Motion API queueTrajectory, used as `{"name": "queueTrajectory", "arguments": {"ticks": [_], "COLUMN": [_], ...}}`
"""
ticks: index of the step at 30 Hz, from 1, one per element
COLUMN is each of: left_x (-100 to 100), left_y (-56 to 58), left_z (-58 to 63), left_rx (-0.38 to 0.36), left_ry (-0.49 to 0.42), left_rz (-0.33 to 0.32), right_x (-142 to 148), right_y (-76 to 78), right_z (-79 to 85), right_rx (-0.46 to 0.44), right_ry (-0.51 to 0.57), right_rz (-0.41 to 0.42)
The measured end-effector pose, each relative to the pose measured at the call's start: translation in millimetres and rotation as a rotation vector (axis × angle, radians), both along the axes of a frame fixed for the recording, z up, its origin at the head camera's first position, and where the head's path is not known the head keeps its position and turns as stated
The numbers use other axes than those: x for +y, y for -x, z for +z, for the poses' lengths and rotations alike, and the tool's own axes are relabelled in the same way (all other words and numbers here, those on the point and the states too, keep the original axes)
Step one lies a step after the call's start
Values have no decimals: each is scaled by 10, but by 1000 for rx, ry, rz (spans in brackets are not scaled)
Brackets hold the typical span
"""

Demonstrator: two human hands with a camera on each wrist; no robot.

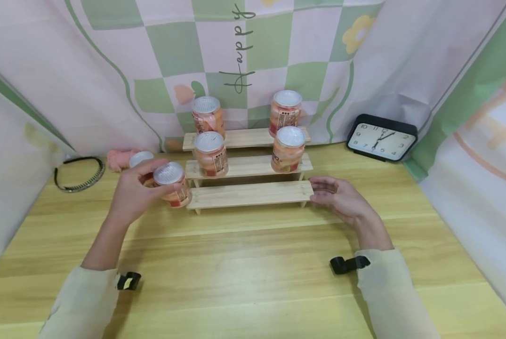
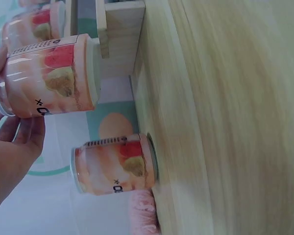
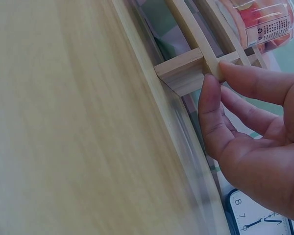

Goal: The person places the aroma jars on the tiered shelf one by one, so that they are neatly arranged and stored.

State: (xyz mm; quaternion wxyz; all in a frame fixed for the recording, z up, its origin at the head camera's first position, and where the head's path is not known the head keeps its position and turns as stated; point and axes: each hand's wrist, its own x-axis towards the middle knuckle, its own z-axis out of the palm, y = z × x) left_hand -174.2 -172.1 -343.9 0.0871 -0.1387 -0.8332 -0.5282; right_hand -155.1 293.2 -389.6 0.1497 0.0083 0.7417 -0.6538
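My left hand (image 1: 130,194) grips a peach-coloured can (image 1: 178,194) with a pale ridged lid between thumb and fingers. The can is held upright, off the table, by the left end of a three-step wooden stand (image 1: 250,194). In the left wrist view, the can (image 2: 54,78) shows fruit pictures on its label. At the stand's other end, my right hand (image 1: 341,200) pinches the lowest step's tip with thumb and forefinger (image 3: 255,81). Two cans stand on the middle step, left (image 1: 212,160) and right (image 1: 287,153); two more stand on the top step, left (image 1: 208,117) and right (image 1: 284,115).
Behind my left hand another can (image 2: 115,164) stands on the table (image 1: 236,273), mostly hidden in the head view. Beside it lie a pink fuzzy item (image 1: 119,160) and a dark headband (image 1: 81,181). A black-framed clock (image 1: 381,139) stands back right, before a checked curtain (image 1: 269,47).
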Motion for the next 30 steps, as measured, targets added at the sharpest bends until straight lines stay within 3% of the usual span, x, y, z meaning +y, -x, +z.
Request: {"name": "queueTrajectory", "arguments": {"ticks": [14, 30], "left_x": [202, 581], "left_y": [-37, -43], "left_z": [-39, -18], "left_rx": [-26, 22], "left_ry": [-31, -115], "left_rz": [-97, -253], "right_x": [-8, -14], "right_y": [-1, -4], "right_z": [2, 26], "right_rx": [-4, 7], "right_ry": [1, -11], "right_rz": [1, 7]}}
